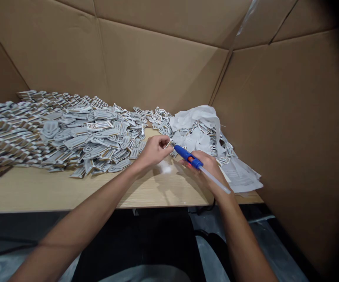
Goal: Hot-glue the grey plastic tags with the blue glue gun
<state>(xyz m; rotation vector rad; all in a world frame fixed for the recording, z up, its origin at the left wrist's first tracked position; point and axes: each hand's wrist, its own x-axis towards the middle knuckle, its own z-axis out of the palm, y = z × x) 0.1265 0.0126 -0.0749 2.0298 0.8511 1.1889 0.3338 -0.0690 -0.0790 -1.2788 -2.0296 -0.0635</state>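
Wrapped around a blue glue gun (pixel 182 151), my right hand (pixel 206 166) holds it over the table, nozzle pointing toward my left hand. A translucent glue stick (pixel 216 180) sticks out of the gun's back end. My left hand (pixel 157 149) pinches a small pale piece (pixel 167 144), mostly hidden by the fingers, right at the nozzle. Whether nozzle and piece touch, I cannot tell. Left of my hands lies a big heap of flat grey-white pieces (pixel 99 133) with rounded, arch-like outlines and brown edges.
Stacked rows of similar pieces (pixel 8 133) fill the table's left side. White crumpled sheets (pixel 199 117) cover more pieces at the right back. Cardboard walls (pixel 163 66) enclose the back and sides. The wooden table's (pixel 99 194) front edge runs just before my lap.
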